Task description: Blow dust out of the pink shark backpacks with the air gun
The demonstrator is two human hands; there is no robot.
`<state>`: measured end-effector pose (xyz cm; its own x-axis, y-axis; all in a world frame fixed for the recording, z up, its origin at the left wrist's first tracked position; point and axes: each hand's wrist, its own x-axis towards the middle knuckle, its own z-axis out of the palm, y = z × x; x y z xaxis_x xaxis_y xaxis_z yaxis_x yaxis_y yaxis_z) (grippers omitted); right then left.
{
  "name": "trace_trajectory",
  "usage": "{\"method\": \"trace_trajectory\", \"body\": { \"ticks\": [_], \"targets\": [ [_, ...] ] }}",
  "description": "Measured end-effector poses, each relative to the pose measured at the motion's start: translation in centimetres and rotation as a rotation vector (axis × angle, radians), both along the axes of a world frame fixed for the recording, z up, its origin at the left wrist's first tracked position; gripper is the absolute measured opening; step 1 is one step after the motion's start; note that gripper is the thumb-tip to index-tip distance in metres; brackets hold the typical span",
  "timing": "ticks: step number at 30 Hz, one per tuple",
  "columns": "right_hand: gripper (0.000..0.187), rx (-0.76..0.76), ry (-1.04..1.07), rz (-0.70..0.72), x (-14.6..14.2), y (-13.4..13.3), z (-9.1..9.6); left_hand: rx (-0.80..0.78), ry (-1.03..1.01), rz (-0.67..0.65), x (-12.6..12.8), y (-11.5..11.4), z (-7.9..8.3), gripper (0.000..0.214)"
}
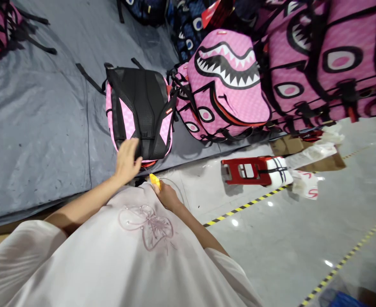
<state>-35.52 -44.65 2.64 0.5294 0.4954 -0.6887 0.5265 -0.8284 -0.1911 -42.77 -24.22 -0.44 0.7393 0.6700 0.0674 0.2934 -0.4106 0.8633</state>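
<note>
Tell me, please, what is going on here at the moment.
A person's left hand is spread over the near edge of a black-and-pink backpack, which lies with its straps facing up on a gray sheet. The right hand grips a small yellow object just short of that edge. More pink backpacks are crowded to the right.

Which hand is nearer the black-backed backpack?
Left. The left hand is at the backpack's lower edge; the right hand, holding a yellow tool, is farther off, near the shirt.

the left hand [127, 161], fingers extended, is at a black-and-pink backpack's [147, 108] near end. the right hand [167, 195] grips a yellow object [155, 181]. pink bags [228, 81] crowd alongside.
</note>
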Motion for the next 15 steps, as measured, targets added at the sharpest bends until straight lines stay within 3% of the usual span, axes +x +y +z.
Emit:
{"method": "trace_trajectory", "body": {
  "ticks": [2, 4, 7, 11, 15],
  "targets": [
    [0.035, 0.007, -0.002, -0.008, -0.1, 0.6, -0.1, 0.262, 0.177, -0.285, 1.2, -1.3, -1.1, 0.069],
    [0.037, -0.051, -0.082, -0.049, -0.1, 0.9, -0.3, 0.427, 0.314, -0.396, 2.8, -1.8, -2.4, 0.070],
    [0.036, -0.034, -0.099, -0.094, -0.3, 1.0, -0.8, 0.537, 0.411, -0.407, 4.7, -1.6, -3.5, 0.070],
    [0.040, 0.080, -0.037, -0.178, -0.2, 0.7, -1.8, 0.603, 0.409, -0.447, 5.7, -0.9, -3.6, 0.070],
    [0.042, 0.132, -0.059, -0.274, -0.1, 0.8, -2.7, 0.475, 0.337, -0.361, 7.5, 0.0, -2.2, 0.077]
  ]
}}
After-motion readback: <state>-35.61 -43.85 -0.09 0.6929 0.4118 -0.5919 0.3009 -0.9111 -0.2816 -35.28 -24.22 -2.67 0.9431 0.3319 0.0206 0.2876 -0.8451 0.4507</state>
